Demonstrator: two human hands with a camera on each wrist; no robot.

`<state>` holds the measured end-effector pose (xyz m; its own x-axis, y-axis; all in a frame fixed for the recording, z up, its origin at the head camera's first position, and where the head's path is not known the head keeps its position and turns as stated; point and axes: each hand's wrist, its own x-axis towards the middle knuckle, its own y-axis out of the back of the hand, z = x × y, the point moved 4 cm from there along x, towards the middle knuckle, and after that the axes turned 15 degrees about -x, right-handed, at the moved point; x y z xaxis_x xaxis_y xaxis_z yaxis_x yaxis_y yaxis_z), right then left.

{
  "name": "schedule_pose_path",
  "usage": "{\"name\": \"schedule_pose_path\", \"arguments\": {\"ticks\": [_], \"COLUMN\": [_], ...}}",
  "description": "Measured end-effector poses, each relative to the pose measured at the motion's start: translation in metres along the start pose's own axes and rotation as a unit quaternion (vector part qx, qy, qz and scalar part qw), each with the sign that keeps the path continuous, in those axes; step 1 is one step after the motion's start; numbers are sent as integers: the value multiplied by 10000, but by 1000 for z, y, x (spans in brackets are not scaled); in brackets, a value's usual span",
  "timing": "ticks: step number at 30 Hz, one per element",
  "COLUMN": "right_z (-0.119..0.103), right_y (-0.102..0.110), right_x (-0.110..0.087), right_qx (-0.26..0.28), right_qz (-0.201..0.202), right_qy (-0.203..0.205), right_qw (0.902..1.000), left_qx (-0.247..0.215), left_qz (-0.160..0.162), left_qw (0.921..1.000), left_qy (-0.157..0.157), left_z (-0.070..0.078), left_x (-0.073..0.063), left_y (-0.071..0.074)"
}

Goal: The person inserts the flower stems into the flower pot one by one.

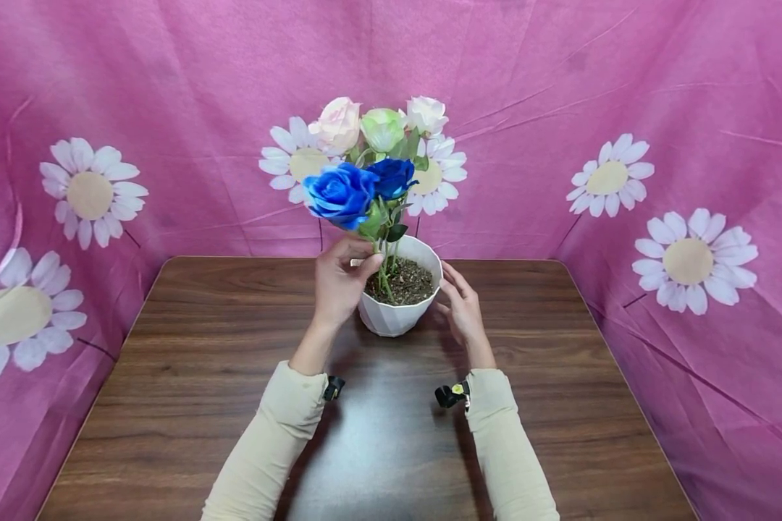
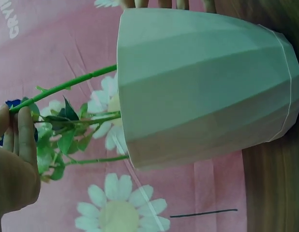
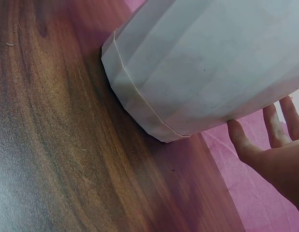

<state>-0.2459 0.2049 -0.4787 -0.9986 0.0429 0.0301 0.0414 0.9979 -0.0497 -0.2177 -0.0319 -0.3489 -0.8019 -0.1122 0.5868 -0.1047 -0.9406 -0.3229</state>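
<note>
A white faceted flowerpot (image 1: 394, 318) filled with dark soil (image 1: 407, 282) stands upright on the table. My left hand (image 1: 340, 282) pinches the green stem (image 2: 67, 86) of a large blue rose (image 1: 340, 195) between thumb and fingers, above the pot's rim. The stem's lower end goes down behind the rim in the left wrist view. Against the pot's right side, my right hand (image 1: 464, 307) rests its fingertips, the fingers (image 3: 244, 142) spread and only slightly bent. Behind the held flower are a second blue rose (image 1: 392, 177), a pink rose (image 1: 337, 124), a pale green rose (image 1: 383, 129) and a white rose (image 1: 426, 114).
The brown wooden table (image 1: 234, 318) has its far edge just behind the pot. A pink cloth (image 1: 202, 108) printed with white daisies hangs around the back and both sides. Each wrist carries a small black camera mount (image 1: 452, 394).
</note>
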Motion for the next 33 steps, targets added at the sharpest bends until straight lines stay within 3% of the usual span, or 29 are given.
{"name": "schedule_pose_path", "arguments": {"ticks": [8,19,33], "right_z": [0,1,1], "right_y": [1,1,1], "right_x": [1,1,0], "right_qx": [-25,-149,-81], "right_qz": [2,139,-62], "right_qy": [60,-106,42], "right_qw": [10000,9997,9999], "left_qx": [748,1085,1476], "left_qz": [-495,-1097,-1067], "left_qw": [9958,9852,9832], "left_qy": [-168,-744,-90], "left_z": [0,-13,-39], "left_x": [-4,-5,2], "left_y": [-18,-35,-55]}}
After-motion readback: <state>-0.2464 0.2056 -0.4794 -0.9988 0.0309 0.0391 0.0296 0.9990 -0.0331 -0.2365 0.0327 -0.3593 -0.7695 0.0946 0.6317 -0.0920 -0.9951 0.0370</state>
